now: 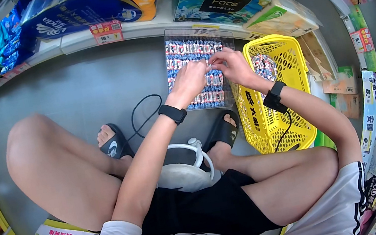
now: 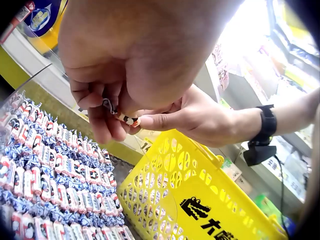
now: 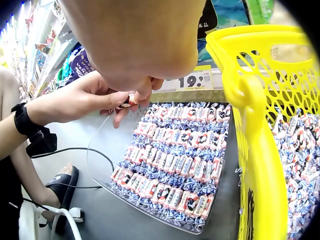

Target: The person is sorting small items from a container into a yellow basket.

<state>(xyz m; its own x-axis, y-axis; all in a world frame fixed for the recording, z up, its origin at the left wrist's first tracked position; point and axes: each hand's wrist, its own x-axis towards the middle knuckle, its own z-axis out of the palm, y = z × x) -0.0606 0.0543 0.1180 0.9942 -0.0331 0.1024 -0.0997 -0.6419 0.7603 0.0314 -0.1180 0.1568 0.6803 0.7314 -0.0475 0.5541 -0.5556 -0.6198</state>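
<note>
A small wrapped candy with a red, white and black wrapper is pinched between both hands. My left hand grips one end of the wrapper, its fingers curled. My right hand pinches the other end with thumb and fingers, as the left wrist view shows. Below the hands lies a clear tray with several neat rows of the same candies, their blue-and-white twisted ends lined up. Right of it stands a yellow basket holding a loose heap of such candies.
A low shelf with tissue packs and price tags runs behind the tray. More stocked shelves curve along the right. A black cable lies on the floor between sandalled feet. A round white stool is between the legs.
</note>
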